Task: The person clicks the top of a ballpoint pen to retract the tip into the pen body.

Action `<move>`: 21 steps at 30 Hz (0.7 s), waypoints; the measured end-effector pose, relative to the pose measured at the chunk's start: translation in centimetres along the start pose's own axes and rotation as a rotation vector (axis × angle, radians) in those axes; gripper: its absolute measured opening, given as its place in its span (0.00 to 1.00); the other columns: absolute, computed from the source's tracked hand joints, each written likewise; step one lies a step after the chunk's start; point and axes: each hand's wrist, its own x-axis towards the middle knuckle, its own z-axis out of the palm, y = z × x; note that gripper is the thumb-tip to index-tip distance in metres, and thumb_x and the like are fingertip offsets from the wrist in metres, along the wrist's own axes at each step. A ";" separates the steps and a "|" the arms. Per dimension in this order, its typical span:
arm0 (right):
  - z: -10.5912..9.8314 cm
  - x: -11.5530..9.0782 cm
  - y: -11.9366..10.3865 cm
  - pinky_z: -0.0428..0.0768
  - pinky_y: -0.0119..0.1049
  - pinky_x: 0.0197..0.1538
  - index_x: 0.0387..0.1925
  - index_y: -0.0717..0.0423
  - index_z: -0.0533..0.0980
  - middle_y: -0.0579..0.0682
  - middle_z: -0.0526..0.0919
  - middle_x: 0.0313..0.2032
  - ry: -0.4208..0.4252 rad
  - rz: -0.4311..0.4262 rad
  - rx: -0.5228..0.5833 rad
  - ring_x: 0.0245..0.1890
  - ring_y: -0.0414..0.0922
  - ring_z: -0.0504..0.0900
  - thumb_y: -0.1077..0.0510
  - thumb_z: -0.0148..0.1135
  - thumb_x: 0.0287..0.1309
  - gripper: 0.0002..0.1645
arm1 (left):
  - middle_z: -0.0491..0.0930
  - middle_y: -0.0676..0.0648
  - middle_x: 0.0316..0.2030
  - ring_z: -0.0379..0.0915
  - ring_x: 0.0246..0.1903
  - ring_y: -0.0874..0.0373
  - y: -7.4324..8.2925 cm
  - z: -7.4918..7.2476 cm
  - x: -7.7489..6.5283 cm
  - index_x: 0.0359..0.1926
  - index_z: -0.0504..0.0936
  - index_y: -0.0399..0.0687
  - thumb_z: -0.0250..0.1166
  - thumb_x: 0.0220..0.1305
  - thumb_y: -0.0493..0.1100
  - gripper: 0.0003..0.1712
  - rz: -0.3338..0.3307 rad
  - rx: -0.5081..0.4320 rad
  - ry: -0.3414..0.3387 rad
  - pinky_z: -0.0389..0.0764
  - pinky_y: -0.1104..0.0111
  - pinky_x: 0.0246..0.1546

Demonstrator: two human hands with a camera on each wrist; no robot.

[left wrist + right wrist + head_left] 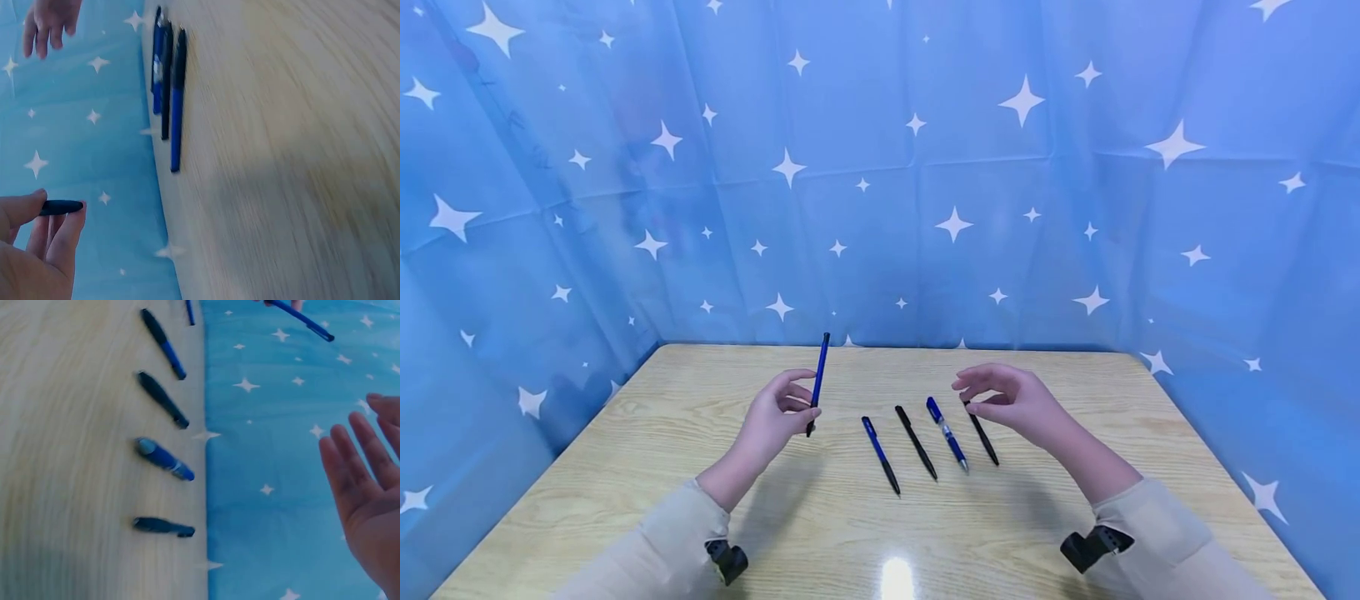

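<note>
In the head view, the left hand [777,414] grasped a blue pen [820,375] at ten o'clock from the pen row [916,442] on the bench [625,475], while the right hand [1017,402], grip released, hovered at two o'clock.

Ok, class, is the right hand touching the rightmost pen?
Apart: the right wrist view shows a clear gap between the right hand and the rightmost pen.

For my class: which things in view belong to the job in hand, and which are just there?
Likely the job:
held pen, in the left hand
blue-black pen
left black pen
blue pen
right black pen

Just there:
table, under the pens
curtain
wrist cameras
</note>
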 end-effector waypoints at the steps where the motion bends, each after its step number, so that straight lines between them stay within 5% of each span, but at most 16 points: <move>1: 0.0 -0.2 0.2 0.79 0.34 0.50 0.59 0.57 0.75 0.54 0.81 0.52 -0.007 0.004 -0.003 0.51 0.53 0.79 0.62 0.65 0.62 0.23 | 0.77 0.42 0.41 0.79 0.40 0.50 -0.2 -0.3 0.1 0.62 0.74 0.49 0.68 0.58 0.27 0.31 0.002 0.008 -0.010 0.84 0.61 0.35; 13: 0.1 -2.0 2.7 0.81 0.36 0.46 0.56 0.57 0.76 0.55 0.81 0.47 -0.090 0.049 -0.039 0.45 0.49 0.80 0.61 0.66 0.61 0.21 | 0.74 0.40 0.49 0.80 0.43 0.44 -2.5 -4.9 0.6 0.65 0.74 0.47 0.63 0.61 0.25 0.32 0.064 0.209 -0.140 0.83 0.63 0.34; 21: 0.1 -2.8 3.9 0.80 0.36 0.45 0.57 0.60 0.75 0.55 0.82 0.46 -0.145 0.078 -0.034 0.44 0.47 0.81 0.60 0.65 0.62 0.22 | 0.73 0.34 0.54 0.79 0.44 0.46 -4.0 -8.4 1.6 0.64 0.75 0.43 0.63 0.61 0.26 0.30 0.016 0.281 -0.221 0.82 0.61 0.37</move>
